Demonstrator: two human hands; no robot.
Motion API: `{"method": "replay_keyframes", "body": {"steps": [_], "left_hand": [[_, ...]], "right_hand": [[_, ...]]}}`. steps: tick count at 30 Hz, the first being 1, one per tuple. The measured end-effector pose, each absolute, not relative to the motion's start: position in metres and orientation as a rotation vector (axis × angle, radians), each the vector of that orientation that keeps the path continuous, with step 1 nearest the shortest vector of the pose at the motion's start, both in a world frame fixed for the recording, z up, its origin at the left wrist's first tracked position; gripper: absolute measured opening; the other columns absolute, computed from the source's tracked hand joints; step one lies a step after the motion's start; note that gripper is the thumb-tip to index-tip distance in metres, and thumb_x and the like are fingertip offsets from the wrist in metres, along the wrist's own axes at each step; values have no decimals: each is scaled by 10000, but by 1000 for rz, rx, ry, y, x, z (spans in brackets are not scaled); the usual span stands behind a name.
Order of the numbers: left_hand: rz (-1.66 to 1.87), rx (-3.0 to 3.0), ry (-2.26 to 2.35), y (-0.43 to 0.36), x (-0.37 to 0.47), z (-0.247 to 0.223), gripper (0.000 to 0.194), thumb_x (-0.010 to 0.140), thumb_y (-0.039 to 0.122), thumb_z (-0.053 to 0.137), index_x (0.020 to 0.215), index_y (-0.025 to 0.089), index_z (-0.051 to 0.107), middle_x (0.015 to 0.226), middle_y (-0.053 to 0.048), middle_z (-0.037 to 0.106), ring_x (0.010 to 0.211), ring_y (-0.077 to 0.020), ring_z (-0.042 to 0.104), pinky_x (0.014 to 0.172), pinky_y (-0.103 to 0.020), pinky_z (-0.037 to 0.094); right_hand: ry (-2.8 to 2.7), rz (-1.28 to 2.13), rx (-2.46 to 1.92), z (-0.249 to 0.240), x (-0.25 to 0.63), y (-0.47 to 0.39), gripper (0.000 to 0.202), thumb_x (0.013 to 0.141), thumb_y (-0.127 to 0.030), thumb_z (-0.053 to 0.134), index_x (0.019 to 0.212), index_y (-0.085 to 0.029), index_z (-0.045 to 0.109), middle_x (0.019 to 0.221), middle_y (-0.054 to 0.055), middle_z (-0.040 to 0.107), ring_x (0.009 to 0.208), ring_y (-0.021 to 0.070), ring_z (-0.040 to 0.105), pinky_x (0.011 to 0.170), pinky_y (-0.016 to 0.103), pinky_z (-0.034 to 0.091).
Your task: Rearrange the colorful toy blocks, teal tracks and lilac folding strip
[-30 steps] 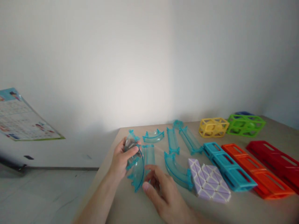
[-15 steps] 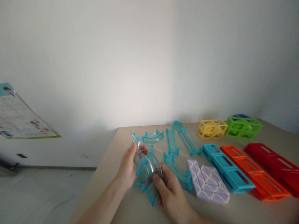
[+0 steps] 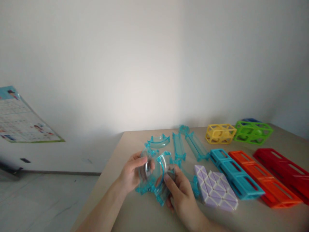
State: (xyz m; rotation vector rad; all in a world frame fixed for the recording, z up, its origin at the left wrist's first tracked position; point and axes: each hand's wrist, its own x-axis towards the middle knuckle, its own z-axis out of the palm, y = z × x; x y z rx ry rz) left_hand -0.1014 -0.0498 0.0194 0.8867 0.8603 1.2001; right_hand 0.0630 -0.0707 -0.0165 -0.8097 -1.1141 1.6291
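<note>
Near the table's left front, my left hand [image 3: 132, 170] pinches a clear curved track piece [image 3: 146, 169] with teal ends. To its right, my right hand [image 3: 178, 187] has thumb and fingers closed on another clear teal curved piece [image 3: 165, 164]. The two held pieces are close together and overlap in view; whether they touch I cannot tell. More teal edges show below the hands. Behind lie a curved track [image 3: 158, 141] and two straight tracks [image 3: 178, 145] [image 3: 196, 146]. A further curved track [image 3: 195, 185] is partly hidden by my right hand.
Purple triangle pieces [image 3: 217, 188] lie right of my hands. Beyond them are blue frames [image 3: 235, 174], orange frames [image 3: 263, 178] and red frames [image 3: 282, 167]. Yellow [image 3: 220, 133] and green [image 3: 253, 132] open frames stand at the back. A poster [image 3: 26, 119] hangs on the left wall.
My right hand has moved slightly right with its piece, which is turned differently. The piece in my left hand has also tilted, and its upper end is no longer raised toward the upper left.
</note>
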Motion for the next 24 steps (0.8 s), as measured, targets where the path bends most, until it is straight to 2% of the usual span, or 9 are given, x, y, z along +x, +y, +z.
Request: {"method": "replay_keyframes", "body": {"steps": [4,8,13,16,18,21,24], "left_hand": [[1170,963,807,-50,-104,16,291,677,399,728,646,128,626,622,-30,607,462,-95,507,430,-211,396],[1188,980,763,-49,-108,18,325,684,401,729,616,121,578,562,5,547,385,-46,423,356,-161,320],[1190,886,770,-47,-108,24,493,815,545,528,534,142,496,491,20,454,351,-45,352,325,-166,252],[1075,899,827,-47,-109,24,545,832,578,442,541,127,537,427,27,386,329,-49,290,318,-180,201],[1098,924,862,-48,-110,22,501,811,562,502,569,125,545,465,10,442,364,-56,342,346,-178,232],[1184,979,812,-50,-109,18,425,777,534,605,635,139,537,585,-17,536,501,-94,474,457,-192,359],[1169,1032,682,-51,-105,15,384,769,536,630,776,157,568,641,-13,546,573,-120,509,531,-223,412]], "right_hand": [[-1118,1612,-836,-17,63,-72,409,799,-565,609,924,-199,474,602,-91,465,284,23,333,251,145,286],[-1066,1575,-836,-17,64,-70,385,800,-549,615,915,-202,494,577,-89,459,299,30,331,266,150,276],[-1006,1570,-843,-18,66,-67,342,798,-509,630,906,-209,506,581,-81,475,328,41,316,294,169,248],[-1026,1532,-792,-16,67,-67,310,800,-483,640,882,-203,534,611,-62,487,434,68,399,388,179,333],[-1029,1481,-759,-14,68,-67,302,788,-474,659,802,-197,541,642,-45,494,533,91,449,489,198,396],[-1065,1468,-716,-11,70,-68,309,811,-469,629,712,-191,539,663,-13,519,621,128,492,603,244,430],[-1068,1592,-573,-11,70,-70,287,856,-464,549,788,-187,575,727,34,592,669,171,547,666,302,449]]}}
